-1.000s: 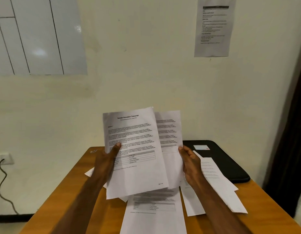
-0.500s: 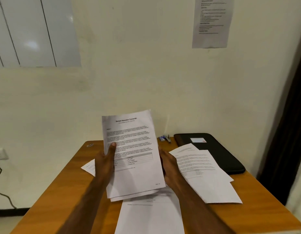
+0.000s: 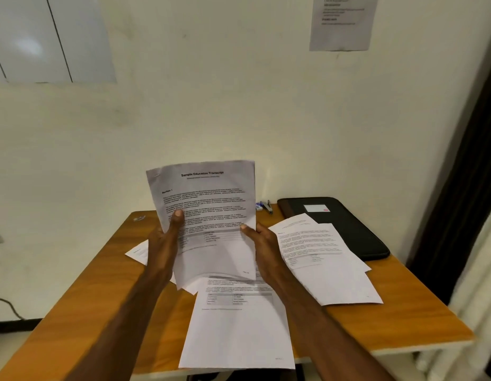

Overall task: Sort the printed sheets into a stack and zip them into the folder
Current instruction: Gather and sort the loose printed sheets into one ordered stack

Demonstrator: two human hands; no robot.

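At the bottom centre a printed sheet [image 3: 239,325] is lying with its near edge overhanging the wooden table [image 3: 390,320]. Above it, mid-frame, the left hand [image 3: 164,243] and right hand [image 3: 262,243] are gripping a held stack [image 3: 211,215] upright by its side edges, thumbs in front. Loose sheets [image 3: 321,259] are lying right of centre, overlapping the closed black folder [image 3: 346,229] lying at the far right corner

A cream wall [image 3: 239,105] carries a whiteboard [image 3: 46,37] and a taped notice [image 3: 342,22]; wooden table [image 3: 404,312], dark curtain [image 3: 464,188] at right
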